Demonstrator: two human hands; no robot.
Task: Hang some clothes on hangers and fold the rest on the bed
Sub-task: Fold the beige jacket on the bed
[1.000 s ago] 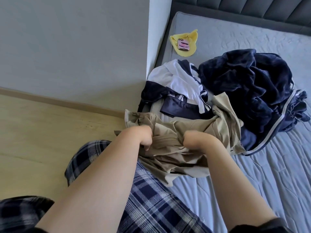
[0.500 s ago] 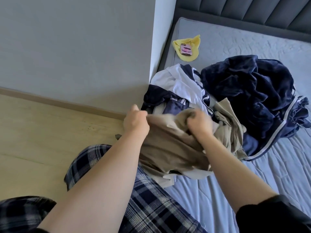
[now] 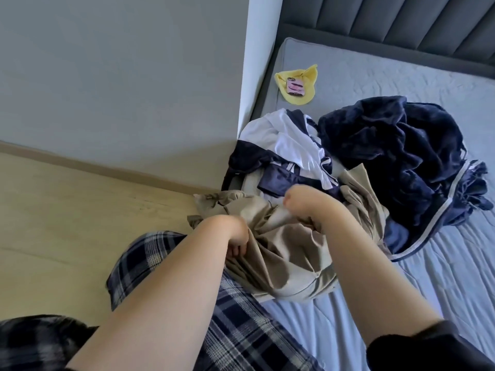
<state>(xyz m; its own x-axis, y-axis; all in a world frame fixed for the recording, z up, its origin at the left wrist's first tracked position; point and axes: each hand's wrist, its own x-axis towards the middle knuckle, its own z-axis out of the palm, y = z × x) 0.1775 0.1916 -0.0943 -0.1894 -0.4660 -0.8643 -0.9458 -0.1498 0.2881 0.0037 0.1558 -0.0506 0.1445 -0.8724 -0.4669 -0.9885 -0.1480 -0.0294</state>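
Observation:
A crumpled beige garment lies at the near edge of the grey bed, partly over my plaid-clad knee. My left hand grips its left side with curled fingers. My right hand is bunched into the cloth near its top. Behind it lies a white and navy garment, and to the right a dark navy fleece garment with white-striped trim. No hangers are in view.
A yellow cloth with a pink phone on it lies near the bed's head. A padded dark headboard runs along the top. A grey wall and wooden floor are at left.
Both hands have come back down and toward me with the beige garment after lifting it. The left hand sits lower and the cloth has bunched differently between the hands.

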